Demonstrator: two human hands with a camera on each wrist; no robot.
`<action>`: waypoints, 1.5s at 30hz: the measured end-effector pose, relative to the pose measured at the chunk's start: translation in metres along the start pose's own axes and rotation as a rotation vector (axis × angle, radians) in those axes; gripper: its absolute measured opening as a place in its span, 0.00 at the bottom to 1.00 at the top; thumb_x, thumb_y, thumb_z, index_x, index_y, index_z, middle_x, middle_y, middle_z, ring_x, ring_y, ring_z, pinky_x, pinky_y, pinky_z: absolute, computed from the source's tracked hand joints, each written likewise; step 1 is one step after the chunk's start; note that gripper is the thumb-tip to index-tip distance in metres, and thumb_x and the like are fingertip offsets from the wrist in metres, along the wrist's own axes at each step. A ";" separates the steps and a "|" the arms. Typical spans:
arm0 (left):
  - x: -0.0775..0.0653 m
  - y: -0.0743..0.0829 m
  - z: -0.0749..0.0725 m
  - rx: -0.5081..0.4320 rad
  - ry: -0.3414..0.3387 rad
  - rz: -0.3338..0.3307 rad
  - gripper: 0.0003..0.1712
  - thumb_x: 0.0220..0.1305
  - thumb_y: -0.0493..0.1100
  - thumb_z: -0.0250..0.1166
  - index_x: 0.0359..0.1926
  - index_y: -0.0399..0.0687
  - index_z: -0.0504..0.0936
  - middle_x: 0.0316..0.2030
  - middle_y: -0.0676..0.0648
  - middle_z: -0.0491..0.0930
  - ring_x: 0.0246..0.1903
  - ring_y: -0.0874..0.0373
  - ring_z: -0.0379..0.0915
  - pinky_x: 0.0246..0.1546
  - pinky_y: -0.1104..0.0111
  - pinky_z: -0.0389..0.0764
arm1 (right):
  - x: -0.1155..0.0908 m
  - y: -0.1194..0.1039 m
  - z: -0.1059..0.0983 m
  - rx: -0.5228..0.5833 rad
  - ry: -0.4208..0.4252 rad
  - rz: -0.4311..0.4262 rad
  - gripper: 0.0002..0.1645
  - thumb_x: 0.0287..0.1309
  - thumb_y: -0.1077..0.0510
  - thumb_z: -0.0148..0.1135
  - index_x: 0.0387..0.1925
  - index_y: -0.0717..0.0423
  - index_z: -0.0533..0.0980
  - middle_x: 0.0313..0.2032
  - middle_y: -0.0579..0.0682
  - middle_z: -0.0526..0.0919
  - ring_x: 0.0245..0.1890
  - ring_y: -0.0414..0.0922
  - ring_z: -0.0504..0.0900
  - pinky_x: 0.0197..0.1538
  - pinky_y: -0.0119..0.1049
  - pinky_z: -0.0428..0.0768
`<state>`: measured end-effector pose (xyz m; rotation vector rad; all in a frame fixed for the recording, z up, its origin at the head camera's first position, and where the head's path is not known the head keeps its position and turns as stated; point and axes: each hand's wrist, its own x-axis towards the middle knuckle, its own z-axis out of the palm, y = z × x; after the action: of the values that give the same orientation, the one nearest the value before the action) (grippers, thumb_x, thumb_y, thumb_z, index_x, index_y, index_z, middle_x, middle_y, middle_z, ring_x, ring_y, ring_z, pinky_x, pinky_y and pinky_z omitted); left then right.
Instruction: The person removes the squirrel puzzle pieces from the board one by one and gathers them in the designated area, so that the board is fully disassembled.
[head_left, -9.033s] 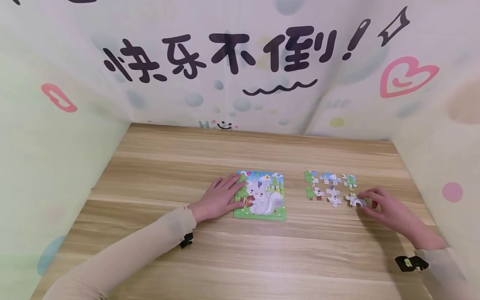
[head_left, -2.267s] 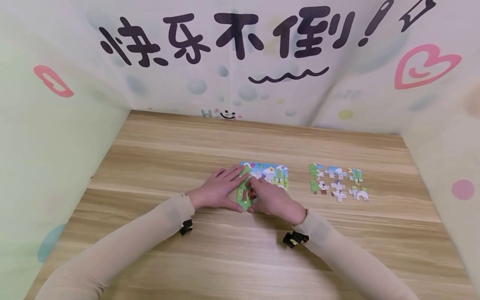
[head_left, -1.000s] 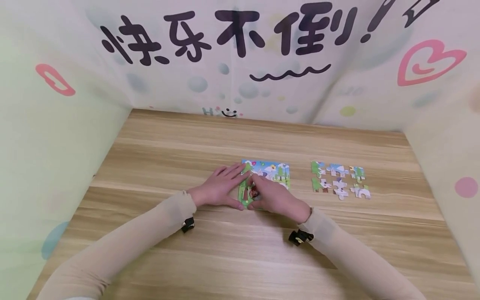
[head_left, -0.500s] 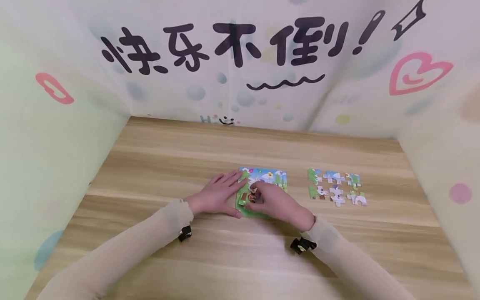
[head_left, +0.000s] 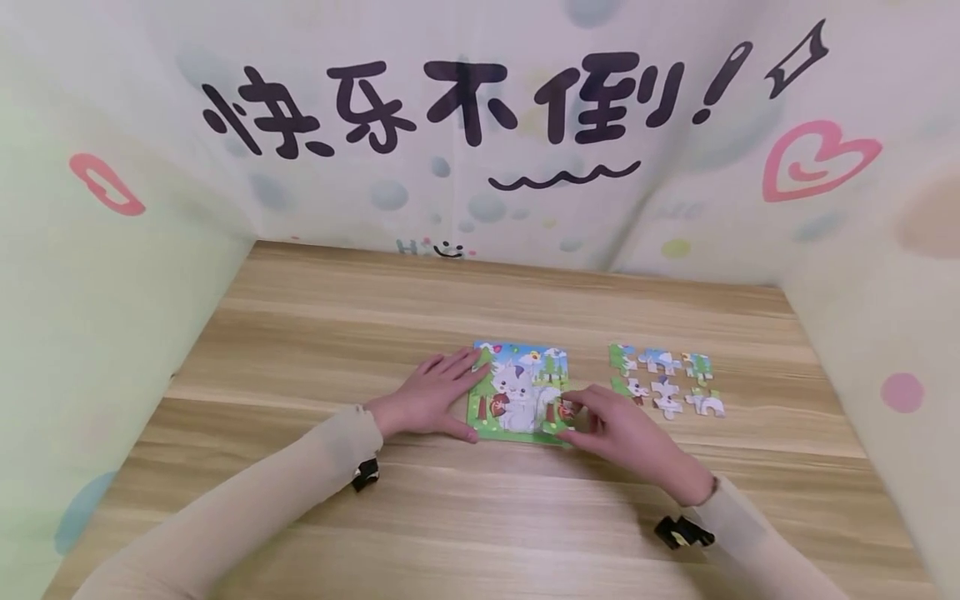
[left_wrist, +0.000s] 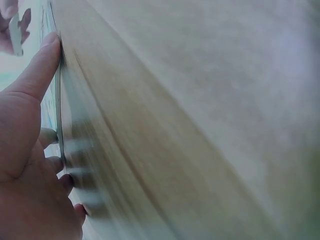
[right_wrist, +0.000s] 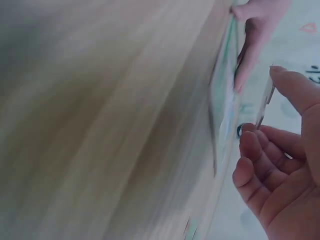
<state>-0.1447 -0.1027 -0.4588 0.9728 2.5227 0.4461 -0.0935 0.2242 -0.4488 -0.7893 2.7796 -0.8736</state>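
Observation:
A square puzzle board (head_left: 517,375) with a squirrel picture lies flat on the table. My left hand (head_left: 427,398) rests on its left edge, fingers straight and spread; in the left wrist view the left thumb (left_wrist: 42,65) lies along the board's near edge. Between thumb and fingers, my right hand (head_left: 637,437) pinches a puzzle piece (head_left: 555,415) showing a tree trunk, grass and part of a red acorn. That piece is held over the board's lower right corner. In the right wrist view the puzzle piece (right_wrist: 266,100) is seen edge-on, apart from the board (right_wrist: 220,105).
Several loose puzzle pieces (head_left: 666,396) lie in two rows on the table to the right of the board. Printed cloth walls (head_left: 450,200) stand behind and at both sides of the wooden table (head_left: 360,317).
From the board's lower left, my right hand has lifted the trunk piece and carried it right. Earlier it was at the lower right loose piece. My left hand stays on the board.

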 end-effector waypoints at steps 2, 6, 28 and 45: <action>0.000 -0.001 0.002 -0.001 0.004 0.001 0.62 0.61 0.69 0.71 0.83 0.46 0.52 0.84 0.41 0.41 0.82 0.42 0.35 0.78 0.42 0.42 | -0.011 0.009 -0.003 -0.022 0.016 0.002 0.29 0.59 0.50 0.77 0.59 0.58 0.81 0.38 0.39 0.82 0.29 0.32 0.73 0.30 0.29 0.77; -0.001 -0.001 0.002 -0.001 0.003 -0.001 0.62 0.61 0.69 0.71 0.83 0.46 0.52 0.84 0.41 0.41 0.82 0.43 0.34 0.79 0.42 0.42 | -0.032 0.025 -0.012 -0.065 0.062 -0.017 0.27 0.57 0.55 0.79 0.56 0.59 0.82 0.38 0.40 0.81 0.29 0.32 0.72 0.29 0.28 0.76; 0.000 -0.002 0.002 -0.006 0.021 0.022 0.62 0.61 0.67 0.72 0.83 0.44 0.52 0.83 0.40 0.42 0.82 0.42 0.35 0.78 0.41 0.43 | -0.077 0.069 -0.024 -0.228 0.174 -0.050 0.26 0.49 0.61 0.82 0.50 0.60 0.83 0.39 0.45 0.80 0.32 0.33 0.73 0.31 0.30 0.79; -0.001 -0.001 0.001 0.000 0.017 0.017 0.61 0.62 0.68 0.72 0.83 0.45 0.52 0.84 0.40 0.42 0.82 0.43 0.35 0.78 0.42 0.44 | -0.071 0.070 -0.022 -0.172 0.152 -0.047 0.23 0.50 0.63 0.81 0.48 0.60 0.83 0.40 0.47 0.78 0.31 0.33 0.70 0.29 0.29 0.74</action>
<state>-0.1443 -0.1037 -0.4602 0.9945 2.5311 0.4615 -0.0700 0.3203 -0.4729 -0.8496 3.0141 -0.7377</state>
